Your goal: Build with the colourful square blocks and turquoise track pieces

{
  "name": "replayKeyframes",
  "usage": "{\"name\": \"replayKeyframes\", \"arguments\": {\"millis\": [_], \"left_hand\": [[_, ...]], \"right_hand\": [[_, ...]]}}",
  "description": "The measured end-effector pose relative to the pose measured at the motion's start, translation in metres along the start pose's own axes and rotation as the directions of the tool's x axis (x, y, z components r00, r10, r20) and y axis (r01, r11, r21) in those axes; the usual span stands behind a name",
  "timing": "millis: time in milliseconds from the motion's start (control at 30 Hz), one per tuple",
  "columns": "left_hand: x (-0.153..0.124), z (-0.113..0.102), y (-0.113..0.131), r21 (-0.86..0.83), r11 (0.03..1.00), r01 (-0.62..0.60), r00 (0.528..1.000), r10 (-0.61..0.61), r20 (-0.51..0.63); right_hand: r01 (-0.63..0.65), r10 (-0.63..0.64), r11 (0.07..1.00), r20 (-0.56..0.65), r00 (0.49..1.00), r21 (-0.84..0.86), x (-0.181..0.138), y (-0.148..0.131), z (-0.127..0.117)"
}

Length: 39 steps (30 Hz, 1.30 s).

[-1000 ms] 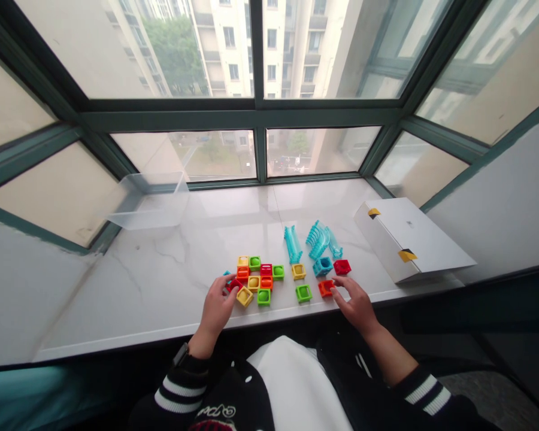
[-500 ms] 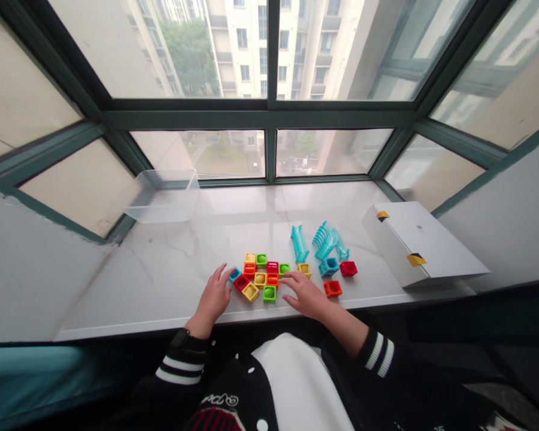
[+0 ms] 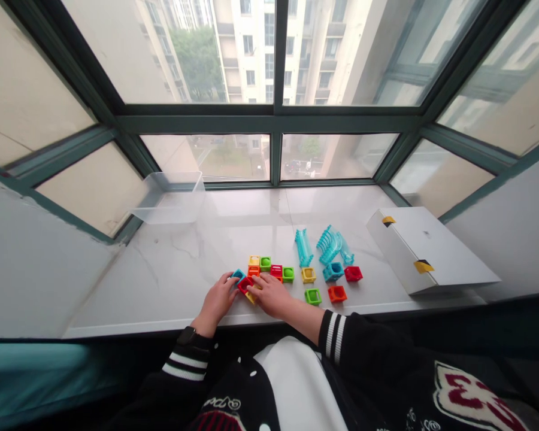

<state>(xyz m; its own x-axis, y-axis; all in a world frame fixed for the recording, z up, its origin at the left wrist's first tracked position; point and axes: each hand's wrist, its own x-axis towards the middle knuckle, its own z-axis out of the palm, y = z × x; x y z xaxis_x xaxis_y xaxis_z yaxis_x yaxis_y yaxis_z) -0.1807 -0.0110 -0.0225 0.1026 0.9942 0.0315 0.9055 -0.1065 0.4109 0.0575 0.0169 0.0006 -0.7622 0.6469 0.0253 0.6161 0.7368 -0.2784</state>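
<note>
Left hand [image 3: 215,302] half-curled, fingertips on blue cube [image 3: 238,275]; right hand [image 3: 272,296] bent over red cube [image 3: 245,284] (grip unclear from up here). Go gentle, neighbouring blocks [image 3: 265,263] packed close.

On my feed, the person wears a black varsity jacket [image 3: 240,395] with white snap buttons [image 3: 252,376], white-striped cuffs [image 3: 333,335] and script lettering [image 3: 221,402]. A white panel [image 3: 296,383] runs down the front, a red-and-white patch [image 3: 476,398] sits on the right side, and a black wristwatch [image 3: 187,336] sits above the left hand [image 3: 215,304].
</note>
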Motion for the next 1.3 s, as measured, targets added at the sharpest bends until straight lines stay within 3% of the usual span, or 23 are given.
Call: {"name": "replayKeyframes", "arguments": {"millis": [300, 700, 900, 1033, 1133, 1300], "left_hand": [[-0.006, 0.004, 0.005, -0.039, 0.994, 0.104, 0.994, -0.105, -0.032], [-0.003, 0.001, 0.002, -0.062, 0.987, 0.150, 0.987, -0.154, -0.052], [-0.013, -0.011, -0.018, -0.205, 0.957, 0.207, 0.950, -0.247, -0.194], [-0.019, -0.019, -0.013, -0.424, 0.872, 0.244, 0.897, -0.369, -0.242], [-0.017, -0.023, 0.004, -0.600, 0.760, 0.250, 0.876, -0.441, -0.194], [-0.010, -0.030, 0.043, -0.879, 0.456, 0.139, 0.914, -0.400, -0.063]], "right_hand": [[-0.030, 0.034, 0.997, -0.055, 0.998, 0.071, -0.005, -0.002, 0.004], [-0.054, 0.058, 0.995, -0.039, 0.998, 0.083, -0.003, 0.001, 0.014], [-0.071, 0.074, 0.992, -0.028, 0.997, 0.106, -0.004, -0.002, 0.007], [-0.093, 0.098, 0.987, -0.026, 0.995, 0.134, -0.005, -0.005, 0.005], [-0.100, 0.106, 0.984, -0.037, 0.994, 0.146, -0.005, -0.008, 0.007], [-0.100, 0.123, 0.975, -0.108, 0.986, 0.198, -0.007, -0.012, 0.003]]}}
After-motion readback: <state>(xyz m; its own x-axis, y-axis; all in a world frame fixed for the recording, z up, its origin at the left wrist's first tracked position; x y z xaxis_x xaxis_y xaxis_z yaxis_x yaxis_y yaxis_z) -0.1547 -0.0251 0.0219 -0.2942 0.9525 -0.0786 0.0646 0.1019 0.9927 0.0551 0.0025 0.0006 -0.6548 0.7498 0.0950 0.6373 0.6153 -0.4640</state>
